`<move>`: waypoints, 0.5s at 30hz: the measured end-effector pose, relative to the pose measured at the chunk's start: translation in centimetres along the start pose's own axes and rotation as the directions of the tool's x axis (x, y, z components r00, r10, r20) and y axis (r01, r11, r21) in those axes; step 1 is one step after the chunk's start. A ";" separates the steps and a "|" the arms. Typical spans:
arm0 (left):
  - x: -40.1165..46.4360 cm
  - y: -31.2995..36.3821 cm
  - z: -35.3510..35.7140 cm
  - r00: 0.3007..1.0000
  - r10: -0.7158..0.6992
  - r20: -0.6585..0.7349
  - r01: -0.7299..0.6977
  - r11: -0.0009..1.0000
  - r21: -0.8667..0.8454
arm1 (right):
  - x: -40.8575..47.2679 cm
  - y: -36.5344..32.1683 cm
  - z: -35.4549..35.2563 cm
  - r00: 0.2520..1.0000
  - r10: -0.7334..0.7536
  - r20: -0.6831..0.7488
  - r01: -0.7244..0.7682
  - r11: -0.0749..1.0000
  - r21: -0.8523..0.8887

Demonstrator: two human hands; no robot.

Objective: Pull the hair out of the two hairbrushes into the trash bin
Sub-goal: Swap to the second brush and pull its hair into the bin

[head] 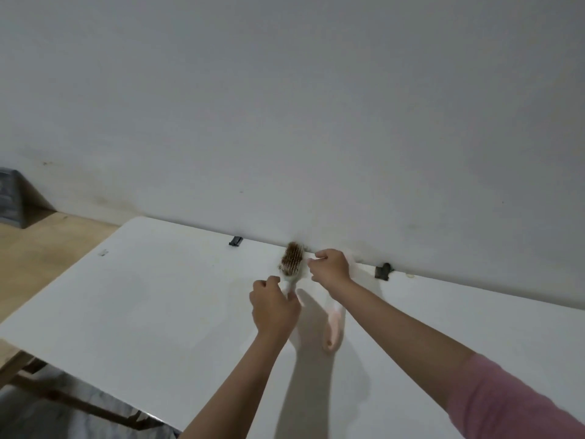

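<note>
A white hairbrush (292, 264) full of brown hair stands tilted above the white table (158, 296), near the wall. My left hand (273, 307) is closed around its handle. My right hand (330, 267) is just right of the brush head, fingers curled and pinched at its edge; whether it holds hair I cannot tell. A second, pink hairbrush (332, 324) lies flat on the table under my right forearm, handle towards me, its head hidden by the hand. No trash bin is in view.
The table's far edge meets a white wall, with two dark clips (235, 240) (383, 271) along it. Wooden floor and a grey crate (11, 198) lie at the left. A wooden frame (63, 397) shows below the table's near left edge.
</note>
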State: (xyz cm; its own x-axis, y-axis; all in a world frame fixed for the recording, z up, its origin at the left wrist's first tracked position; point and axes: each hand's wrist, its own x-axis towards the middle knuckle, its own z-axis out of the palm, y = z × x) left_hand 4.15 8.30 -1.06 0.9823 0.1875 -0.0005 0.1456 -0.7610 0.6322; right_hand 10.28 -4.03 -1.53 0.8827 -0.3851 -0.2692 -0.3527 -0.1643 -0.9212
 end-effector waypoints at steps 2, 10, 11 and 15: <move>0.5 -0.5 -0.4 0.995 -0.074 0.070 0.068 0.994 0.084 | 0.0 -0.5 1.1 0.991 0.114 0.067 -0.111 0.993 -0.036; 1.6 -2.0 -0.5 0.952 -0.045 0.304 -0.012 0.983 0.181 | 0.1 -1.1 3.1 0.943 0.279 0.183 -0.290 0.956 0.036; 1.6 -2.1 -0.7 0.946 -0.042 0.321 -0.015 0.985 0.173 | 0.0 -1.2 3.3 0.943 0.274 0.187 -0.286 0.957 0.038; 1.4 -3.1 -1.6 0.935 -0.025 0.353 -0.024 0.991 0.132 | -1.0 -1.7 4.0 0.951 0.257 0.170 -0.262 0.965 0.007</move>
State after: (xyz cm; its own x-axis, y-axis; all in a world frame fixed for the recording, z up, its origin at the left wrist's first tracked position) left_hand 4.91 11.95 -1.75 0.9568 -0.0253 -0.2897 0.1364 -0.8408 0.5238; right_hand 11.26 0.27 -0.86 0.8020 -0.2543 -0.5405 -0.5692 -0.0510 -0.8206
